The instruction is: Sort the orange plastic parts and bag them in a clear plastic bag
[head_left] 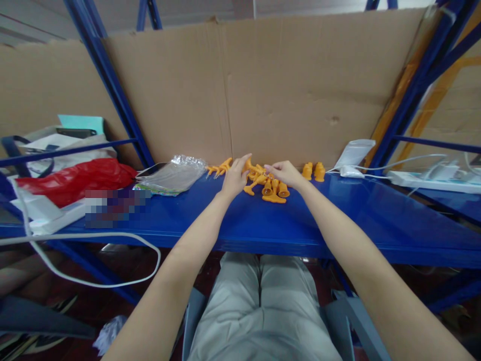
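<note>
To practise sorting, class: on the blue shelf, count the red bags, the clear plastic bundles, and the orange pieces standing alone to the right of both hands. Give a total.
Red bag: 1
Clear plastic bundle: 1
Orange pieces standing alone: 2
Total: 4

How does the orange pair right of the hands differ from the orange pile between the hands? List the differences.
The pair stands upright; the pile lies jumbled. No hand touches the pair; the left hand and right hand both reach into the pile. Both are orange and sit on the blue shelf.
</note>
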A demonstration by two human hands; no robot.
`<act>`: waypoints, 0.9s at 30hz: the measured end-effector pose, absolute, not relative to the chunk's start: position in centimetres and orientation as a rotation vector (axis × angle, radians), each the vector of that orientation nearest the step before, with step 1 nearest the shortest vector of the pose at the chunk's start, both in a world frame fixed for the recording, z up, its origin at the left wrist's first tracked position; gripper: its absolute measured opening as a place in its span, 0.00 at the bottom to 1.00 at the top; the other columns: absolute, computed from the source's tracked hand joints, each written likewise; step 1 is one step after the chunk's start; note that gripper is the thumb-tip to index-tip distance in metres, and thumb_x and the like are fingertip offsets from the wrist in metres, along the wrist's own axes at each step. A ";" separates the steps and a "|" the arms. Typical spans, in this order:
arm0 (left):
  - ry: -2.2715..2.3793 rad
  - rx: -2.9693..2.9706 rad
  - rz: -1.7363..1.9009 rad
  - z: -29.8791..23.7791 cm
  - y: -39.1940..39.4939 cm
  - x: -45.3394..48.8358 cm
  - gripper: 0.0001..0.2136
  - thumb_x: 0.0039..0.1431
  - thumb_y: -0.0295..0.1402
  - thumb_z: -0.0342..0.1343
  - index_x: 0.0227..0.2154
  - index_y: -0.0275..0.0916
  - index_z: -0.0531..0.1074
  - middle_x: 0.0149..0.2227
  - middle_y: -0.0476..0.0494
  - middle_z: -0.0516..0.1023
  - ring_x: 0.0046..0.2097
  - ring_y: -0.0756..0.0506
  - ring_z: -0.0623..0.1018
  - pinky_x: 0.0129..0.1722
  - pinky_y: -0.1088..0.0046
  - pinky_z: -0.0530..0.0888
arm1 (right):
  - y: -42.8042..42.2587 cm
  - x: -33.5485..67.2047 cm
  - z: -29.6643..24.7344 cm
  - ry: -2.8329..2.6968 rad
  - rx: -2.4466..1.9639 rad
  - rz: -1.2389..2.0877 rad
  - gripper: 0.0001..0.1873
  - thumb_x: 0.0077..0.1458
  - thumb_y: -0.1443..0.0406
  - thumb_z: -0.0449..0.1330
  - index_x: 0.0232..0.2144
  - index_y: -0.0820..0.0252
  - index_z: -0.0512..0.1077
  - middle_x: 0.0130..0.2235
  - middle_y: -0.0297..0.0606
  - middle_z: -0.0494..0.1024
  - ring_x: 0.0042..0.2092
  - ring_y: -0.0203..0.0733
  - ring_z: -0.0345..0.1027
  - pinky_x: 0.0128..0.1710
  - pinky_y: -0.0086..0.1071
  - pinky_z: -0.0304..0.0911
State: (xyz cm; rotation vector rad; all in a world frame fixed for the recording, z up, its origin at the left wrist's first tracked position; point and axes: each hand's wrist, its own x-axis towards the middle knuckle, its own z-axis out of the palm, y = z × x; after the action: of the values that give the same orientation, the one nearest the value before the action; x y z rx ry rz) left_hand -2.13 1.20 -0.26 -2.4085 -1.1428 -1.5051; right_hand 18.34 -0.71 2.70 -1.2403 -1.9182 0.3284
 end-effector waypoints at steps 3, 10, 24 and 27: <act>-1.089 -2.454 -1.450 -0.4 1.4 -2.3 0.27 0.57 0.19 0.51 0.60 0.42 0.66 0.58 0.39 0.75 0.59 0.43 0.72 0.60 0.61 0.69 | -1.4 16.7 2.1 -1.957 -1.119 0.556 0.31 0.54 0.41 0.57 0.15 0.58 0.59 0.16 0.25 0.53 0.22 0.29 0.46 0.22 0.29 0.41; -0.938 -2.501 -1.391 -0.6 1.7 -2.3 0.25 0.58 0.19 0.49 0.56 0.43 0.71 0.52 0.42 0.78 0.55 0.45 0.75 0.59 0.62 0.71 | -2.2 16.9 2.2 -1.930 -0.981 1.087 0.29 0.52 0.46 0.65 0.17 0.58 0.58 0.15 0.22 0.55 0.18 0.25 0.41 0.18 0.26 0.36; -0.862 -2.296 -1.469 0.1 0.7 -1.5 0.12 0.62 0.31 0.53 0.47 0.38 0.73 0.55 0.36 0.74 0.59 0.41 0.72 0.60 0.58 0.68 | -2.1 15.9 2.2 -1.499 -1.033 1.312 0.14 0.60 0.66 0.60 0.21 0.62 0.68 0.18 0.33 0.71 0.17 0.29 0.57 0.18 0.24 0.53; -0.812 -2.438 -1.385 0.1 0.2 -1.1 0.08 0.63 0.34 0.52 0.38 0.38 0.76 0.46 0.38 0.80 0.51 0.42 0.77 0.53 0.61 0.73 | -2.1 16.0 2.4 -1.426 -1.061 1.280 0.15 0.62 0.66 0.57 0.22 0.62 0.69 0.18 0.33 0.71 0.18 0.29 0.58 0.20 0.25 0.55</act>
State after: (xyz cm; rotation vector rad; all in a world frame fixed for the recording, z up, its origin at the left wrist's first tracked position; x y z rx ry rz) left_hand -1.14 0.15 0.06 -2.4384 -0.8119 -1.3849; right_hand 16.00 -2.09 2.35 -1.0607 -1.4256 1.2803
